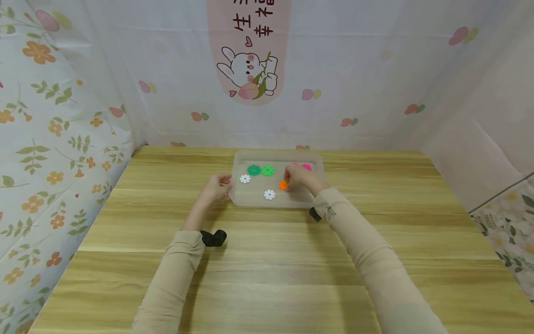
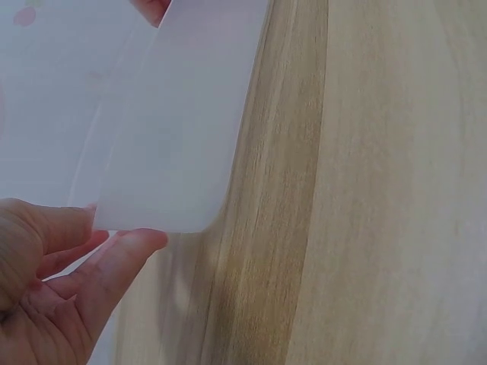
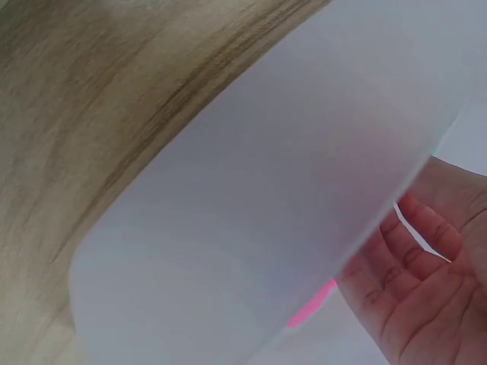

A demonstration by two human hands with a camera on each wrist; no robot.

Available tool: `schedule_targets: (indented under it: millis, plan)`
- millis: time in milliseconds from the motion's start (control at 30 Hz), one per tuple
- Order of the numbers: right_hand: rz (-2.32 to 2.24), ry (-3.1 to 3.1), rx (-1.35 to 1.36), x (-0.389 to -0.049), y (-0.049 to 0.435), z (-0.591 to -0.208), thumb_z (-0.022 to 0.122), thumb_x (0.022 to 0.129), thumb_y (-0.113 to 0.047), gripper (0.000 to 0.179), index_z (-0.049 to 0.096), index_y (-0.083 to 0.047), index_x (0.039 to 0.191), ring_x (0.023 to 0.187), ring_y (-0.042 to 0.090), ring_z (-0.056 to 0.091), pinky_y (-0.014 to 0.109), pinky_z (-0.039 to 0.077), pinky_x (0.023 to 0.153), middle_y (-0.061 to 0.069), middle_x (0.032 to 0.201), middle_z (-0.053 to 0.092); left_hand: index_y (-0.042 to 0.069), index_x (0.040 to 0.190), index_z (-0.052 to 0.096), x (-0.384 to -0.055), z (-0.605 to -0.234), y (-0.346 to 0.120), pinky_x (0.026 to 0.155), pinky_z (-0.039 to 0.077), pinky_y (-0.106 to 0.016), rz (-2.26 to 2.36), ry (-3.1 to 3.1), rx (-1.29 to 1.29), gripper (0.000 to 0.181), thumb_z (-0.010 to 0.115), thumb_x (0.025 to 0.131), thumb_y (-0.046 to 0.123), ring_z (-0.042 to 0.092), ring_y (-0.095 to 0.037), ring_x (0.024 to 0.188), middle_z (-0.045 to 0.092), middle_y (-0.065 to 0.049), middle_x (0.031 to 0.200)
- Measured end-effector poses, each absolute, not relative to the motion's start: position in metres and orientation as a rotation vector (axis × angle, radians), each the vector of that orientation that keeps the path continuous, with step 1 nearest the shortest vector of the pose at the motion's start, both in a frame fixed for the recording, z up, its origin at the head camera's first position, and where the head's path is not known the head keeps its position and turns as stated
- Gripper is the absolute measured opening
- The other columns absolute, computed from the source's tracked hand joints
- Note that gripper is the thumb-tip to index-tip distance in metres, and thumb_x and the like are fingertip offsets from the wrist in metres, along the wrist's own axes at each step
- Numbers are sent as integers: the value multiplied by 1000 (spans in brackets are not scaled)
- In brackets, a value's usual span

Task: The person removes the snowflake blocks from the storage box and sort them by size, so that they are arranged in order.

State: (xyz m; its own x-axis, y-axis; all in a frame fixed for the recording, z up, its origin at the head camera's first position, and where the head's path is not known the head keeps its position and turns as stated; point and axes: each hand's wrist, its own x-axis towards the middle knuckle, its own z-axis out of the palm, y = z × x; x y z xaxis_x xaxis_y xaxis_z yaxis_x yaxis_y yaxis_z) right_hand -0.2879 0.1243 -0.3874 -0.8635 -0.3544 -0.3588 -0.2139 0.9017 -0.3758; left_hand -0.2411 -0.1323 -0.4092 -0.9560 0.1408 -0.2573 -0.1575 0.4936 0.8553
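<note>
A shallow translucent plastic box [image 1: 275,204] sits on the table. My left hand [image 1: 216,189] grips its left end; in the left wrist view the thumb lies at the rim and the fingers [image 2: 125,258] are against the outside of the wall. My right hand [image 1: 299,177] reaches inside, pinching an orange notched plastic disc [image 1: 283,185] that it partly covers. In the right wrist view the box wall [image 3: 228,190] hides those fingertips. Two green discs [image 1: 260,170], two white discs [image 1: 269,194] and pink discs [image 1: 306,167] lie in the box.
The box stands near the back edge of the wood-grain table [image 1: 258,278]. Behind it hangs a printed white curtain [image 1: 354,69], with floral cloth [image 1: 54,185] at the left side. Black wrist-camera mounts [image 1: 214,238] show at both wrists.
</note>
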Motion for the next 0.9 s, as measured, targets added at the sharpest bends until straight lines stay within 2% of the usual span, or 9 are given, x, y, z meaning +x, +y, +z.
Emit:
schedule_targets:
  millis: [267,500,567,600,667,733,800,833,900]
  plan:
    - [-442,2599,-357,-286,122,-381,67,76,-3,26,60,-1,101,98,23,50,35,43,94,11,104,59,-5,134,40,-241,-409,-131,64,54,-24,1449,2425,-29,42,47,94,5,55,-32,104,47,-26,127]
    - [-493,2559,-360,-293,125,-388,70,74,-2,30,57,0,101,99,25,51,36,44,93,14,105,58,-4,134,39,-241,-410,-132,64,54,-22,1451,2418,-32,42,47,94,5,54,-32,105,47,-26,127]
    - [-594,2577,-463,-316,137,-421,77,68,-9,31,58,-5,93,88,21,52,30,46,81,9,94,58,-4,135,39,-241,-410,-132,64,54,-22,1453,2415,-34,42,47,94,5,54,-33,106,47,-26,127]
    - [-612,2568,-481,-328,141,-435,79,67,-11,34,58,-6,93,87,20,52,30,46,79,9,94,58,-5,135,39,-241,-409,-132,64,54,-22,1454,2412,-31,42,46,94,5,53,-33,107,47,-26,127]
    - [-658,2593,-554,-362,154,-483,84,61,-16,38,58,-11,88,79,17,51,27,46,69,4,86,57,-5,135,38,-242,-409,-132,66,54,-23,1459,2405,-30,42,46,94,4,53,-34,108,47,-26,127]
    - [-705,2594,-588,-397,167,-530,86,58,-21,41,59,-14,88,77,16,52,26,46,65,3,85,58,-4,135,38,-242,-409,-132,65,54,-23,1458,2401,-40,42,46,94,5,53,-33,106,47,-26,127]
    - [-706,2559,-533,-428,175,-570,86,59,-22,44,61,-14,94,81,19,54,29,50,67,5,91,60,-3,135,39,-242,-409,-133,64,54,-22,1461,2401,-45,42,46,94,4,54,-31,104,47,-26,126]
    - [-741,2555,-546,-447,183,-597,88,56,-26,45,62,-17,92,78,18,55,28,50,63,3,88,61,-3,135,39,-242,-409,-133,64,54,-22,1461,2403,-46,42,46,94,4,54,-31,102,47,-26,125]
    - [-809,2498,-537,-469,192,-624,88,53,-34,49,64,-18,93,76,20,57,29,52,60,4,89,62,-4,135,40,-242,-409,-133,63,54,-22,1464,2407,-52,42,46,94,4,55,-29,100,48,-26,125]
